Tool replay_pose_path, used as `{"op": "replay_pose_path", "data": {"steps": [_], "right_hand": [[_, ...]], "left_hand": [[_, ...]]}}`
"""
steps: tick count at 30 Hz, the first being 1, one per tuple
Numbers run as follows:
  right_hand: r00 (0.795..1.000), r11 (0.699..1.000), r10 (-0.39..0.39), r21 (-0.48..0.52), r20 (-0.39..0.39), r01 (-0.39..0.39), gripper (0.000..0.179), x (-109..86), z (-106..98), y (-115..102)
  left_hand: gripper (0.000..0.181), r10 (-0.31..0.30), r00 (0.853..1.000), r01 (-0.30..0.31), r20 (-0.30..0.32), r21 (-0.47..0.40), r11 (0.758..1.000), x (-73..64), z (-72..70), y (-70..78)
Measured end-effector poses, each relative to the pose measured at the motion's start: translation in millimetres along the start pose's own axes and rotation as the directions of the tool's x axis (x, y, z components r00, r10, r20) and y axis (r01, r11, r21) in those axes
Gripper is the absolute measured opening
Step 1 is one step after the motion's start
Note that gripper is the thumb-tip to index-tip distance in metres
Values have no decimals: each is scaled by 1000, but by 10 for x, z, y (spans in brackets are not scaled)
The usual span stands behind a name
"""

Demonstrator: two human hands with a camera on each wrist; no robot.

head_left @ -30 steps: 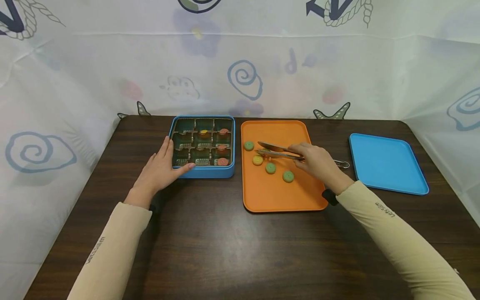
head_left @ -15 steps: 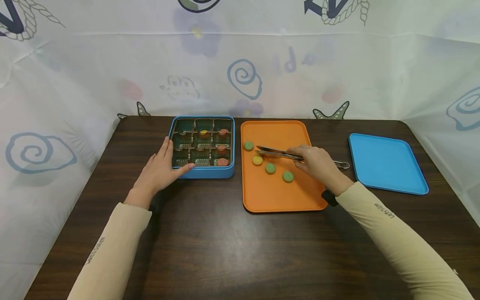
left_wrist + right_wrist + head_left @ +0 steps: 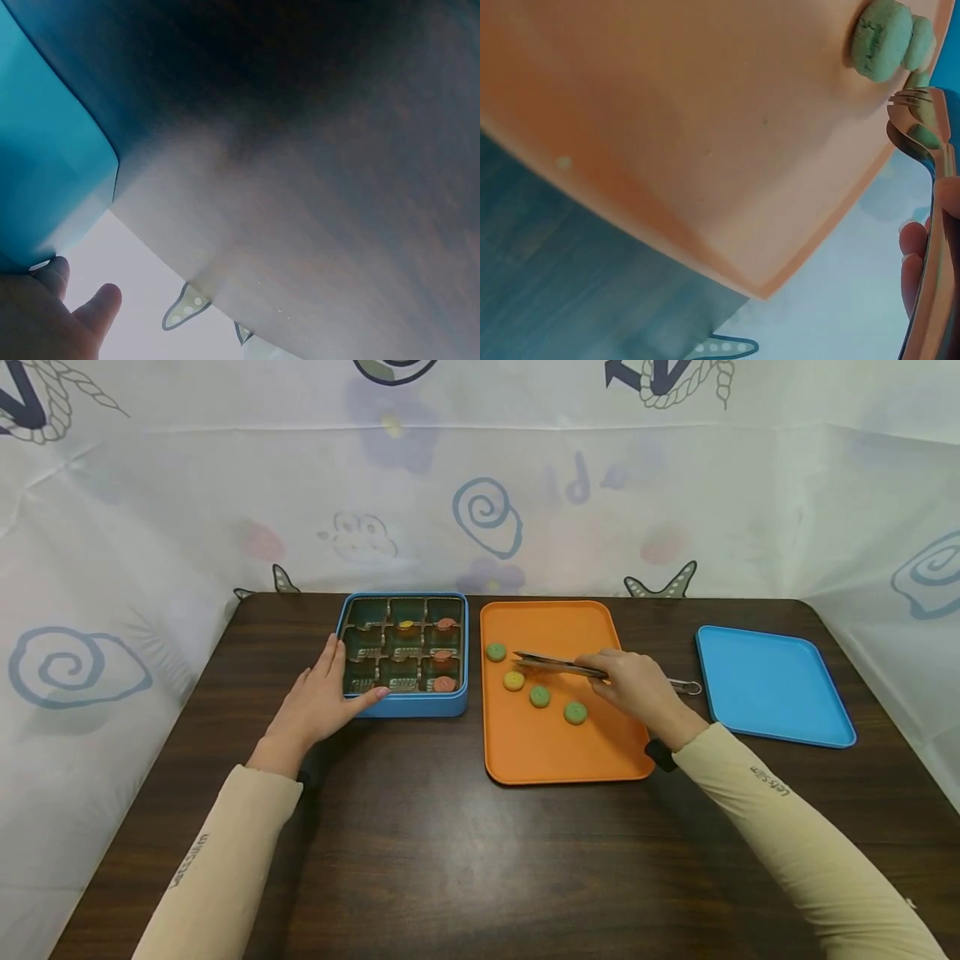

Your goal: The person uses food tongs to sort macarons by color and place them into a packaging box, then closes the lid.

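My right hand (image 3: pixel 630 689) grips a pair of metal tongs (image 3: pixel 558 666) over the orange tray (image 3: pixel 570 752). In the right wrist view, the tongs' fork and spoon ends lie close together. Green shows between them; whether it is a held macaron or a reflection I cannot tell. Green macarons (image 3: pixel 575 712) and a yellow macaron (image 3: pixel 513 681) lie on the tray's left half and middle. My left hand (image 3: pixel 315 706) rests with straight fingers against the left side of a blue box (image 3: pixel 420 706), its thumb at the front edge.
Divided into compartments, the box holds three pink macarons (image 3: pixel 444 683) in its right column and a yellow macaron (image 3: pixel 406 624) in the back middle one. A blue tray (image 3: pixel 776 685) lies on the right of the dark wooden table (image 3: pixel 450 860). A printed cloth (image 3: pixel 300 485) hangs behind.
The tongs' arms have come together in my right hand, from spread to nearly touching. My left hand and the box have stayed put.
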State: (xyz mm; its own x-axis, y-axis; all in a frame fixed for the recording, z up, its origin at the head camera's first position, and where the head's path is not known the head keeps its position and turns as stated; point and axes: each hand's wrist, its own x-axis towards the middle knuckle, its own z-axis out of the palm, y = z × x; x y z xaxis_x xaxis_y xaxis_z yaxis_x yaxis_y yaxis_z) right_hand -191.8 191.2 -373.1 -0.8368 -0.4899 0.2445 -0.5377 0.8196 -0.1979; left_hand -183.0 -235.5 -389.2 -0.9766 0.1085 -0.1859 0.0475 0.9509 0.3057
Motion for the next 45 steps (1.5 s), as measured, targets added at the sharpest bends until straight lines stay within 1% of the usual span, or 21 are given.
{"op": "replay_pose_path", "data": {"steps": [6, 13, 21, 38, 45], "right_hand": [[998, 1000, -26, 15, -50, 27, 31, 35, -74, -2], [993, 998, -57, 31, -102, 60, 30, 133, -175, -42], [991, 996, -71, 36, -116, 76, 29, 241, -247, -152], [982, 991, -125, 32, -143, 131, 29, 430, -315, -383], [971, 982, -180, 32, -155, 187, 29, 591, -312, -566]], "left_hand": [[115, -3, 1000, 3, 7, 0, 1000, -3, -18, 12], [115, -5, 1000, 5, 13, -6, 1000, -21, -37, 26], [116, -9, 1000, 10, 21, -8, 1000, -20, -45, 31], [115, -7, 1000, 7, 15, 3, 1000, -25, -43, 30], [116, -11, 1000, 11, 18, -3, 1000, -23, -38, 26]]}}
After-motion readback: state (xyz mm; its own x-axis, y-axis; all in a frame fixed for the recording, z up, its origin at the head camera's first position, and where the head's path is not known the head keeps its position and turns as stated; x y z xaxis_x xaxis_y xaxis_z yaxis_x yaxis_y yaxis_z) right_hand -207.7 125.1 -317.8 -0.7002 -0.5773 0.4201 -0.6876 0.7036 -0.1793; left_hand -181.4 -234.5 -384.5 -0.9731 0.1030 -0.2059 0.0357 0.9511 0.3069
